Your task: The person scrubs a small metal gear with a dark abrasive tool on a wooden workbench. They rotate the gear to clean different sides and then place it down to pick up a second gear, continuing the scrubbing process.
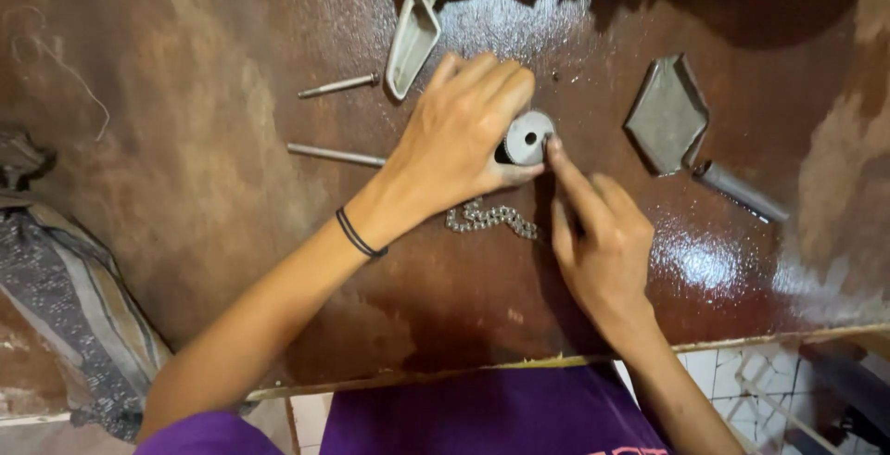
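Fingers around one metal disc

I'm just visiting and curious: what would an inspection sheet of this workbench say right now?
Surface: dark brown table, worn and glossy, with wet-looking shine at right.
Job's things: round metal disc with centre hole; small chain lying just below it.
Clutter: two thin metal rods, a pale metal mirror-shaped shell, a flat diamond-shaped metal piece with a handle, more parts at the top edge, too cut off to tell.
Hands: left hand grips the disc; right hand has a fingertip on its rim.
Cables: a loose thread at far left; nothing else seen.
Surroundings: striped cloth at left, white tiled floor below.
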